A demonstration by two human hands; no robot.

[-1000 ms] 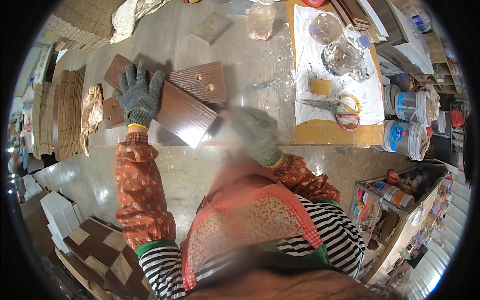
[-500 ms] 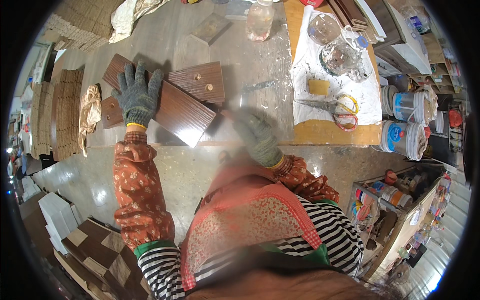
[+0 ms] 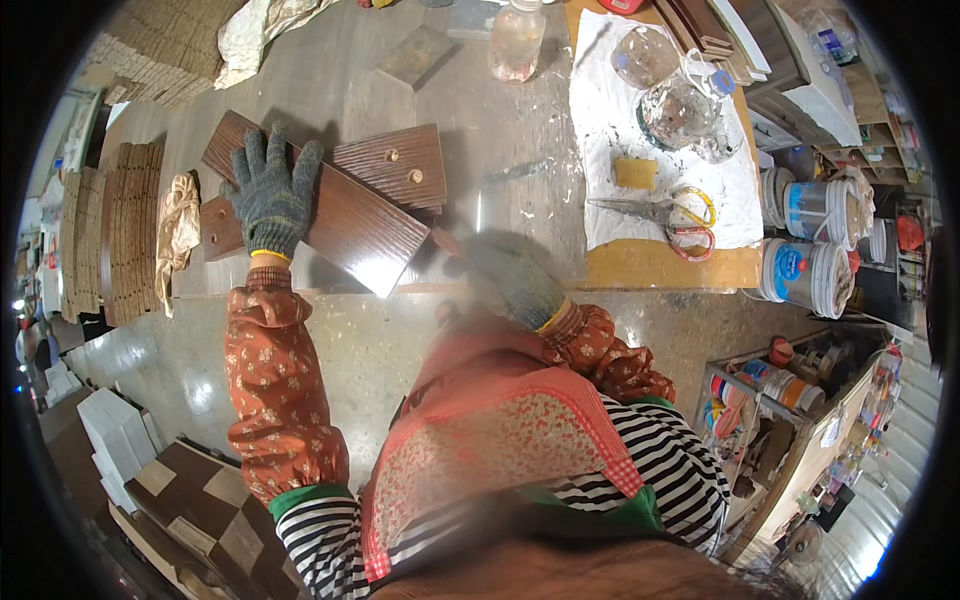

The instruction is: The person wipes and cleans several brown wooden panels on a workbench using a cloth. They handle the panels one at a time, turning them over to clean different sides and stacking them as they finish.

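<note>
A gloved left hand (image 3: pixel 272 195), spread flat, rests on a dark plank (image 3: pixel 365 232) left of centre in the frame, apparently steadying it; the plank lies aslant over a drilled board (image 3: pixel 418 158), which likely props it off the surface (image 3: pixel 535 115). At centre, the right hand (image 3: pixel 520 278) blurs near the plank's end, its grip impossible to tell.

We see a grey table (image 3: pixel 480 125) flecked with white, with a tan panel (image 3: pixel 690 277) at its right. Directly on the grey part lie a brown board (image 3: pixel 425 150) with holes, a flat dark block (image 3: pixel 418 56) and a clear bottle (image 3: pixel 517 42); a white cloth (image 3: pixel 604 125) (we notice dark stains) covers most of the panel.
</note>
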